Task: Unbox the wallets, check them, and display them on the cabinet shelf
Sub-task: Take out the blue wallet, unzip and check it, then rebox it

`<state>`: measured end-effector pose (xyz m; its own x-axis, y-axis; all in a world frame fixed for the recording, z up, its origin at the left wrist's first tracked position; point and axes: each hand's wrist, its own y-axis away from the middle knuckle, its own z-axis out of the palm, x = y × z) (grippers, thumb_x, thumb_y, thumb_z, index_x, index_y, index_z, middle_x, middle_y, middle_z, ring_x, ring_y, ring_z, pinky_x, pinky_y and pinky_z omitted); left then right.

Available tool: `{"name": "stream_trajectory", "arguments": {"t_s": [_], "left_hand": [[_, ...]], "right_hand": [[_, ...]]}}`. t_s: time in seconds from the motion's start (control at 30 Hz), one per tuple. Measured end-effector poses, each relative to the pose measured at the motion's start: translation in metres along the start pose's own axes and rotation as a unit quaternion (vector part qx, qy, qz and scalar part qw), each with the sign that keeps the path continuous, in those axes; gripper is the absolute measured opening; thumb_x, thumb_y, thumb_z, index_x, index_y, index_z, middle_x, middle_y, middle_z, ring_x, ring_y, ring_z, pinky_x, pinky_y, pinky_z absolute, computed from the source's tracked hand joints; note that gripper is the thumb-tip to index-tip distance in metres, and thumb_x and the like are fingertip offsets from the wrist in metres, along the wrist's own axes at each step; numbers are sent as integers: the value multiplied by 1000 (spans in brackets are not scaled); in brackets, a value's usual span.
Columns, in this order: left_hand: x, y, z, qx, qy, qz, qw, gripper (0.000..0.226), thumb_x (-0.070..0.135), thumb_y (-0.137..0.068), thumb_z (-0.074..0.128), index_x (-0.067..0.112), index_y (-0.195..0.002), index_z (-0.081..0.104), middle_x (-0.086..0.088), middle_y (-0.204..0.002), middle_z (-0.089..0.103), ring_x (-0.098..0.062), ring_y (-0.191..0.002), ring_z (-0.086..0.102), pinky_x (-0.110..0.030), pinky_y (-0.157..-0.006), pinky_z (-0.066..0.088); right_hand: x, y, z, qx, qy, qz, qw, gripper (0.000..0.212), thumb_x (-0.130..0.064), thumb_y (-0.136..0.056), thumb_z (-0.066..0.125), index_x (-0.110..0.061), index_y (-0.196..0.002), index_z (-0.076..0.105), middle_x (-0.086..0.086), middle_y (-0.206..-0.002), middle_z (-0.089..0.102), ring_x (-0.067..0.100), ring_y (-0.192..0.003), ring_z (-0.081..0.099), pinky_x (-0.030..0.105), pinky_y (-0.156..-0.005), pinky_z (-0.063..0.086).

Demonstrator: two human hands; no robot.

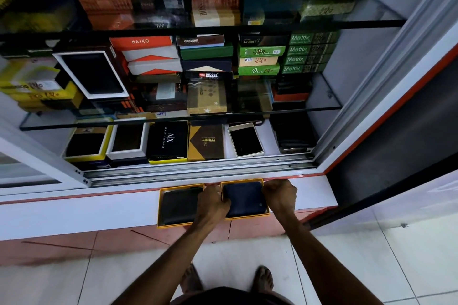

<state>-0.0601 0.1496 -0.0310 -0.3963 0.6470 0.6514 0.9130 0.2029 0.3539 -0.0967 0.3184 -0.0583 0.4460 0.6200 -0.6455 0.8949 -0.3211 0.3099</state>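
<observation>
Two open yellow boxes lie on the white ledge (99, 208) in front of the cabinet. The left yellow box (161, 205) holds a black wallet (178, 207). A dark blue wallet (244, 199) lies in the right yellow box (247, 216). My left hand (213, 202) grips the left edge of that box and wallet. Fingers curled, my right hand (280, 195) grips its right edge. The bottom cabinet shelf (269, 138) carries opened boxes with dark wallets and closed boxes.
Glass shelves (359, 13) above hold stacks of branded wallet boxes. A sliding-door track (198, 172) runs between ledge and bottom shelf. An open white box with a dark wallet (246, 140) lies at shelf right. Tiled floor and my bare feet (264, 280) are below.
</observation>
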Motion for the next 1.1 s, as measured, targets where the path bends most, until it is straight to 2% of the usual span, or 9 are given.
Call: {"name": "stream_trajectory", "arguments": {"t_s": [0.1, 0.13, 0.2, 0.3, 0.4, 0.53, 0.67, 0.77, 1.1], "left_hand": [[0, -2, 0, -7, 2, 2, 1000, 11, 4, -81, 62, 13, -73, 62, 1, -71, 62, -21, -77, 62, -19, -60, 44], [0, -2, -1, -5, 7, 1, 1000, 6, 4, -81, 63, 8, -81, 66, -3, -78, 67, -23, -81, 65, -25, -67, 49], [-3, -4, -1, -4, 11, 10, 1000, 13, 3, -80, 65, 1, -92, 69, -13, -92, 73, -27, -90, 68, -34, -80, 56], [-4, -2, -4, -17, -1, 26, 1000, 31, 5, -74, 73, -2, -103, 67, -16, -108, 71, -29, -100, 66, -37, -86, 55], [-9, -4, -3, -71, -19, 36, 997, 63, 13, -60, 85, 3, -118, 62, -8, -120, 65, -25, -110, 62, -33, -88, 53], [-12, -6, 3, -111, -91, 52, 988, 72, 16, -54, 90, 9, -119, 59, -5, -122, 63, -23, -110, 61, -29, -82, 54], [-14, -7, 10, -101, -115, 57, 987, 81, 10, -55, 90, 11, -127, 52, -6, -129, 56, -24, -115, 59, -30, -86, 56], [-17, -7, 14, -84, -123, 74, 986, 72, 5, -62, 85, 12, -125, 52, -7, -129, 56, -22, -116, 58, -28, -87, 54], [-26, -13, 22, -46, -132, 101, 985, 67, 13, -58, 86, 11, -118, 55, -6, -124, 59, -22, -114, 56, -29, -87, 52]], "right_hand": [[1, 1, -1, 0, -18, -3, 1000, 15, -12, -89, 65, -8, -86, 80, 10, -87, 78, 19, -73, 69, 23, -74, 53], [2, 0, -1, -1, -28, 0, 1000, 12, -11, -88, 67, -7, -89, 79, 11, -91, 78, 23, -80, 72, 24, -78, 54], [2, 0, -3, -11, -41, -12, 999, 15, -12, -87, 71, -5, -100, 76, 12, -103, 77, 28, -95, 73, 30, -86, 55], [1, -5, -7, -33, 50, -109, 992, 26, -23, -86, 71, -15, -111, 72, 4, -113, 74, 25, -106, 68, 35, -92, 56], [0, -15, -10, -151, 217, -222, 939, 51, -44, -74, 76, -25, -120, 65, 1, -122, 67, 26, -118, 56, 38, -97, 52], [-1, -24, -11, -211, 319, -266, 885, 90, -67, -51, 72, -26, -129, 55, 1, -129, 58, 25, -123, 50, 38, -105, 43], [-7, -17, -8, -201, 364, -275, 867, 90, -52, -60, 83, -22, -137, 45, 3, -138, 50, 28, -132, 39, 42, -109, 39], [-9, -14, -5, -194, 399, -273, 853, 94, -47, -64, 84, -18, -141, 38, 6, -143, 46, 32, -138, 32, 47, -113, 34], [-19, -14, -4, -192, 478, -295, 805, 119, -56, -66, 80, -3, -149, 16, 19, -151, 31, 42, -144, 22, 53, -118, 21]]}}
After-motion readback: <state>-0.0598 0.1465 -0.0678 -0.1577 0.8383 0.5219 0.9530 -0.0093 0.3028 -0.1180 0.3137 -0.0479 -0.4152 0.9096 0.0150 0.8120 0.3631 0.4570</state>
